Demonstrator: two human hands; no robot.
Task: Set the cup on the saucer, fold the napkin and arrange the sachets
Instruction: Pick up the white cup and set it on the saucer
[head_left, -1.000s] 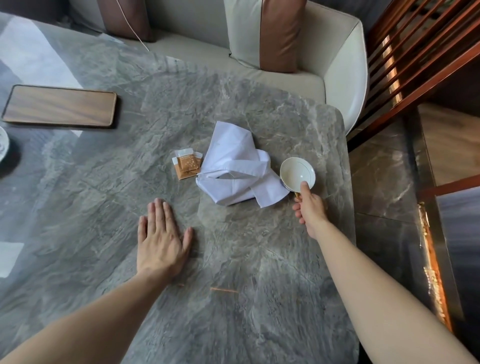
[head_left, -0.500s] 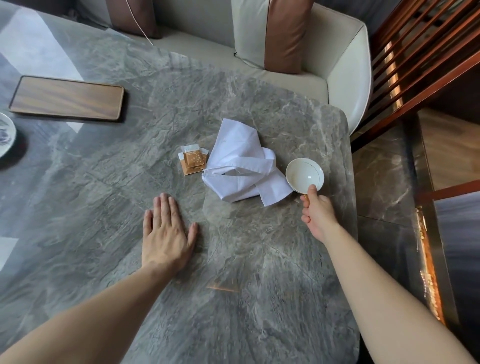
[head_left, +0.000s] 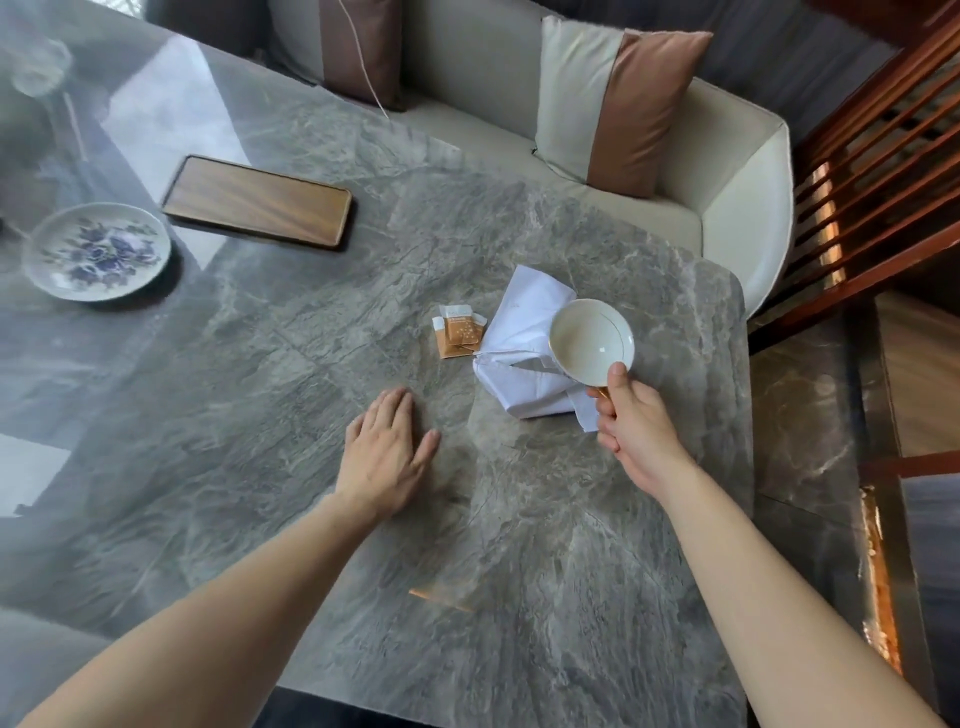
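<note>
My right hand (head_left: 631, 421) grips the gold handle of a white cup (head_left: 591, 343) with a thin gold rim and holds it in the air over the crumpled white napkin (head_left: 522, 353). Its inside shows nothing in it. Just left of the napkin lie a few orange and white sachets (head_left: 458, 336) in a loose pile. A white saucer (head_left: 96, 251) with a blue flower pattern sits at the far left of the grey marble table (head_left: 291, 395). My left hand (head_left: 387, 454) lies flat on the table, palm down, fingers together, holding nothing.
A flat wooden tray (head_left: 257, 202) lies behind the saucer. A cream sofa (head_left: 727, 208) with a white and brown cushion (head_left: 613, 109) runs along the far edge. The table's right edge drops to a marble floor, with a wooden slatted screen (head_left: 878, 156) beyond.
My right hand has lifted the cup off the table and carried it left, over the napkin. The view has swung left, bringing the saucer into sight. My left hand stays flat.
</note>
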